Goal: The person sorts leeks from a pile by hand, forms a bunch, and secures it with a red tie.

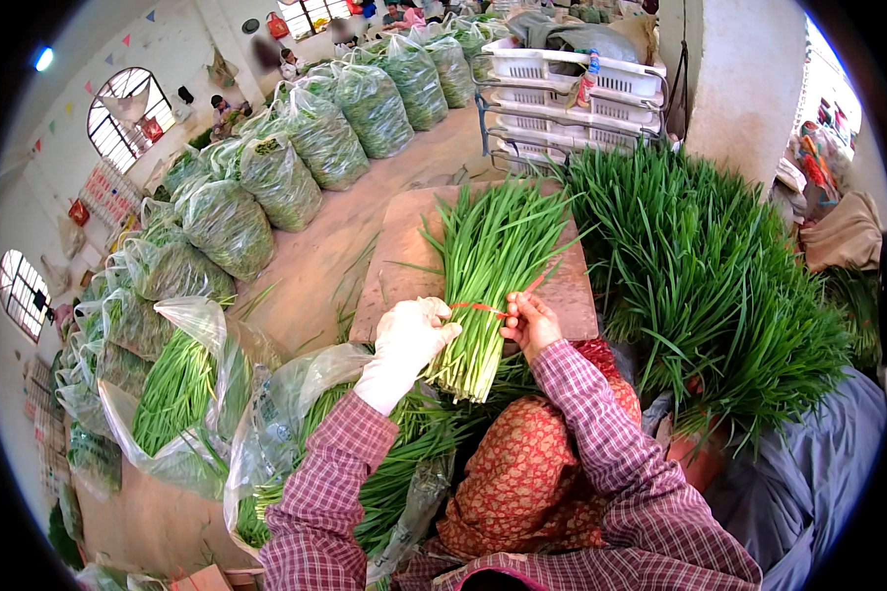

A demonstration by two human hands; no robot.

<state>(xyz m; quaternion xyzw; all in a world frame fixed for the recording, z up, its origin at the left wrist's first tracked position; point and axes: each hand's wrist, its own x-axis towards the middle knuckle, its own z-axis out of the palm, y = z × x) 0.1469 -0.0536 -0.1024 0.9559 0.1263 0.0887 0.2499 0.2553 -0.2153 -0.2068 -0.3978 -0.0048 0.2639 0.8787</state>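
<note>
A bundle of long green garlic chives (498, 246) lies on a worn board (394, 271) in front of me, its pale cut ends toward me. Around the lower stems runs a thin red tie (478, 307). My left hand (409, 340), in a white glove, is closed at the bundle's left side, its fingertips against the stems and the tie. On the other side my bare right hand (533, 323) pinches the tie, and a loose end sticks up past its fingers. What lies under the left fingertips is partly hidden.
A large heap of loose chives (710, 286) stands to the right. Open plastic bags of chives (172, 394) are at the left, near my left arm. Filled clear bags (227, 227) line the floor beyond. Stacked white crates (572, 98) stand by a pillar (744, 89).
</note>
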